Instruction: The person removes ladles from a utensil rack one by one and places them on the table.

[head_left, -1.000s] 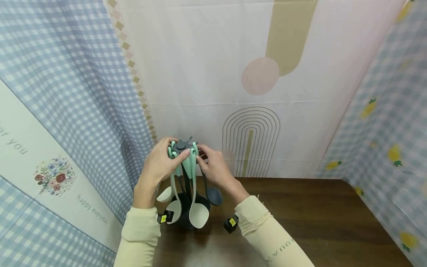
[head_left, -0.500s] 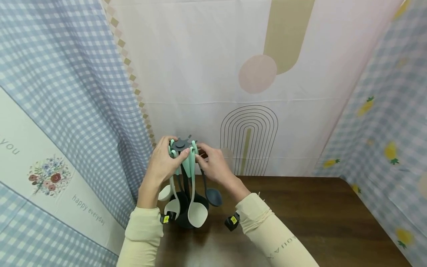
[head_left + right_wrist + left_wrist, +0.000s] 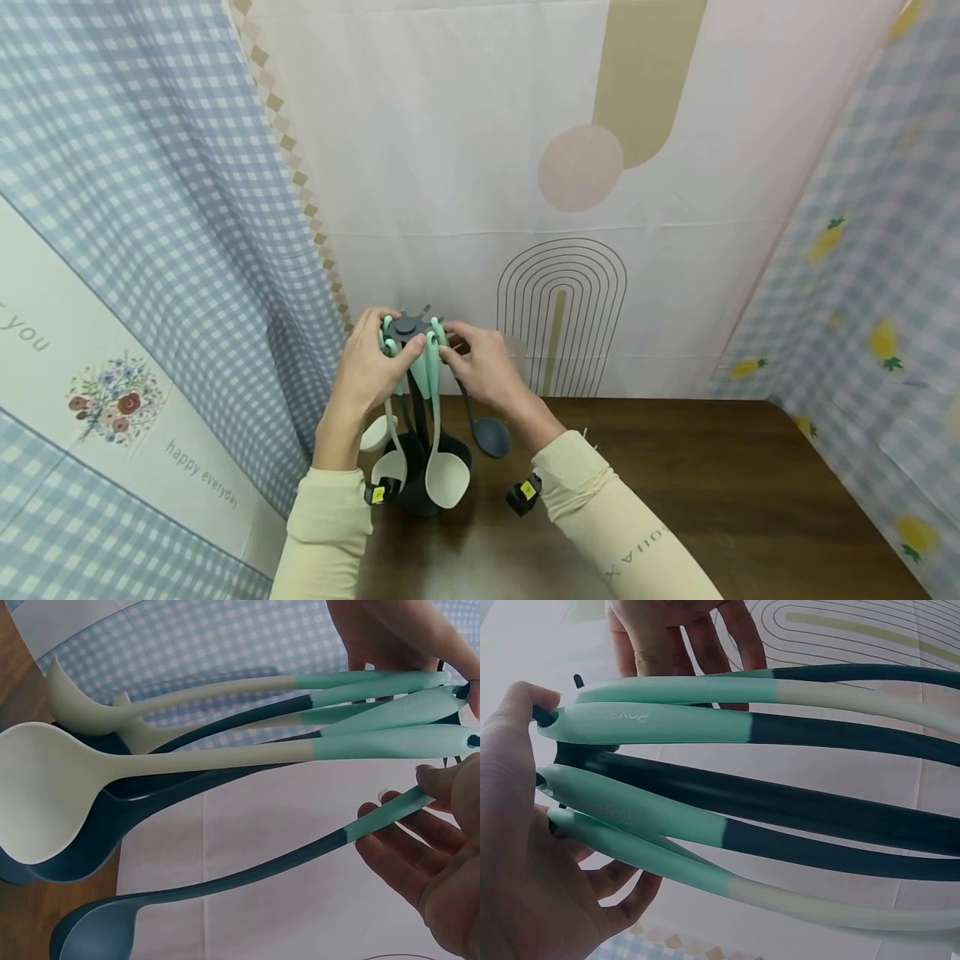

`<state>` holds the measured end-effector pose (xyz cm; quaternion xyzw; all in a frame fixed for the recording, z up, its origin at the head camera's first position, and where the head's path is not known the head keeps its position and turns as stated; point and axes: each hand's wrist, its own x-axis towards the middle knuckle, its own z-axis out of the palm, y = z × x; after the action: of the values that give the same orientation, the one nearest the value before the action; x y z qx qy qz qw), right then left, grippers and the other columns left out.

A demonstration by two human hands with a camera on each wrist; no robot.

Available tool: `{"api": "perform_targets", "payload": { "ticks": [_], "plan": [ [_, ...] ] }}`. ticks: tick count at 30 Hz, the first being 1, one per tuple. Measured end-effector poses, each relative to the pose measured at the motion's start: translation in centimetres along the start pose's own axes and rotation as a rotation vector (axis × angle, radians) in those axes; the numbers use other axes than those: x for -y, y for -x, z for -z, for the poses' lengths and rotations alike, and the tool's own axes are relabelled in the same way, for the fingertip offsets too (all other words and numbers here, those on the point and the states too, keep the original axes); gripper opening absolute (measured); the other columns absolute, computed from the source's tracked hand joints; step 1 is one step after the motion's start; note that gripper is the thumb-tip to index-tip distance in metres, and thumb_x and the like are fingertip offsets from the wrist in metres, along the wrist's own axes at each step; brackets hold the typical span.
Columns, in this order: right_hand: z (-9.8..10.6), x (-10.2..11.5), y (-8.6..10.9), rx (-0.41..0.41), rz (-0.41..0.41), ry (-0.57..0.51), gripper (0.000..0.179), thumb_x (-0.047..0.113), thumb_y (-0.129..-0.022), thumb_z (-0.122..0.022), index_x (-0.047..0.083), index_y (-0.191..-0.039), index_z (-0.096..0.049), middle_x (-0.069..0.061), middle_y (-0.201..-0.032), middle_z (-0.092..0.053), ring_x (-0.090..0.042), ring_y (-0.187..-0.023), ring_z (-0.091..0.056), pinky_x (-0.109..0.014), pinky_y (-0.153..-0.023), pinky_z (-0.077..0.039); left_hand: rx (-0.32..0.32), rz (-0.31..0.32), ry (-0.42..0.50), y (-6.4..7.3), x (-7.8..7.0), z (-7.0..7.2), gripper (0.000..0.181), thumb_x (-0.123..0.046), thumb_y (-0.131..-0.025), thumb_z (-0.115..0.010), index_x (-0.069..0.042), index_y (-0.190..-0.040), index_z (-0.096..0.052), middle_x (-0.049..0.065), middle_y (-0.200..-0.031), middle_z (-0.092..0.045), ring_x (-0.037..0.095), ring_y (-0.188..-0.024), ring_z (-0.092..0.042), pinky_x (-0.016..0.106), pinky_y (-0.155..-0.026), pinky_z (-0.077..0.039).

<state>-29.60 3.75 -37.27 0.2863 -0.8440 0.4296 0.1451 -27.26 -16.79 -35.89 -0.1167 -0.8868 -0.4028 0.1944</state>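
Observation:
A dark utensil rack with a spoked top (image 3: 407,327) stands on the table, hung with several utensils that have mint-green handles. My left hand (image 3: 363,364) grips the rack's top from the left, thumb in front and fingers behind; its central pole (image 3: 795,799) shows between handles in the left wrist view. With thumb and fingers, my right hand (image 3: 486,367) pinches the green handle of a dark blue ladle (image 3: 247,877), whose bowl hangs tilted out to the right. Beside it hangs a white ladle (image 3: 447,481). Another white-bowled utensil (image 3: 389,469) hangs at the left.
The rack's dark round base (image 3: 418,502) rests on the brown wooden table (image 3: 675,483). A white printed cloth (image 3: 450,167) hangs close behind. Blue checked curtains (image 3: 225,167) stand at the left, with a pineapple-patterned cloth (image 3: 862,333) at the right.
My right hand has swung the dark ladle's bowl outward to the right, away from the rack. My left hand keeps its place on the rack's top.

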Motion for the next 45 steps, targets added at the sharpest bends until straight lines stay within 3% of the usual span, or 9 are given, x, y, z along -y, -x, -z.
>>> {"api": "perform_targets", "payload": {
  "ticks": [22,27,35,45],
  "plan": [
    [0.7,-0.2,0.0,-0.037,-0.012,0.017,0.03,0.02,-0.104,-0.072,0.012,-0.133,-0.073,-0.008,-0.108,-0.079,-0.023,-0.096,-0.077,-0.036,-0.078,-0.062,-0.054,-0.033,0.04,-0.1,0.2,-0.6,0.065,-0.054,-0.097,-0.065,-0.006,-0.14,-0.056,0.014,-0.136,-0.054,0.034,-0.098,-0.055,0.05,-0.082,-0.048],
    [0.8,-0.3,-0.2,-0.028,-0.014,0.016,0.03,0.022,-0.104,-0.071,0.012,-0.133,-0.072,-0.008,-0.108,-0.079,-0.023,-0.097,-0.077,-0.036,-0.08,-0.062,-0.062,-0.032,0.041,-0.1,0.2,-0.7,0.064,-0.053,-0.098,-0.065,-0.005,-0.14,-0.056,0.014,-0.136,-0.055,0.035,-0.101,-0.056,0.052,-0.084,-0.048],
    [1.4,-0.5,-0.2,-0.034,-0.028,-0.014,0.031,0.021,-0.103,-0.072,0.013,-0.133,-0.072,-0.008,-0.109,-0.078,-0.022,-0.095,-0.076,-0.031,-0.072,-0.061,-0.065,-0.024,0.048,0.0,0.1,-0.7,0.065,-0.054,-0.097,-0.066,-0.005,-0.139,-0.056,0.014,-0.137,-0.054,0.036,-0.108,-0.057,0.055,-0.087,-0.05],
    [2.8,-0.6,0.0,-0.063,-0.046,-0.003,0.032,0.025,-0.102,-0.074,0.013,-0.132,-0.072,-0.007,-0.107,-0.078,-0.023,-0.096,-0.076,-0.035,-0.074,-0.062,-0.063,-0.014,0.05,0.0,0.1,-0.9,0.067,-0.056,-0.097,-0.066,-0.007,-0.141,-0.055,0.013,-0.139,-0.054,0.035,-0.106,-0.057,0.055,-0.087,-0.05]
  ]
}}
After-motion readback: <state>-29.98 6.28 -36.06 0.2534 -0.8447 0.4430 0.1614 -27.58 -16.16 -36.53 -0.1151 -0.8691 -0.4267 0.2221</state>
